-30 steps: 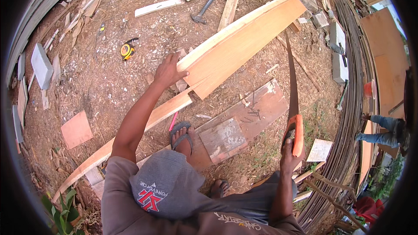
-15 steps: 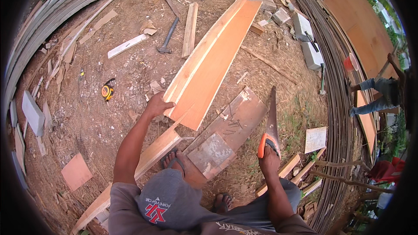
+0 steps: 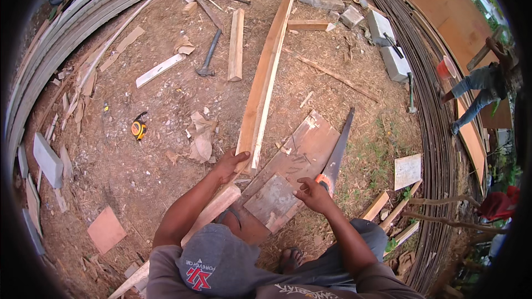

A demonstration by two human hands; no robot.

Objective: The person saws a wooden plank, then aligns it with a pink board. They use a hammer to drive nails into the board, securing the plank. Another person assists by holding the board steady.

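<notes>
My left hand [image 3: 228,167] grips the near end of a long plywood board [image 3: 270,61] with a pale wooden strip along it. The board stands tilted on its edge and reaches away to the far side. Below that hand lies a thick timber beam [image 3: 219,204], its end near my wrist. My right hand [image 3: 313,194] is beside the orange handle of a handsaw [image 3: 339,152], fingers apart. The saw's blade lies along the right edge of a worn flat board [image 3: 310,144] with several nails on it. Part of the handle is hidden behind the hand.
A yellow tape measure [image 3: 138,127] and a hammer [image 3: 206,63] lie on the dirt. Timber offcuts [image 3: 235,44], concrete blocks [image 3: 395,63] and stacked planks [image 3: 72,27] surround the area. Long rods [image 3: 429,133] run along the right; a person in jeans [image 3: 477,91] stands beyond.
The long board has been turned up from its flat face onto its edge, shifting left at its far end. The saw has come down leftward onto the worn board, and my right hand has loosened from its handle.
</notes>
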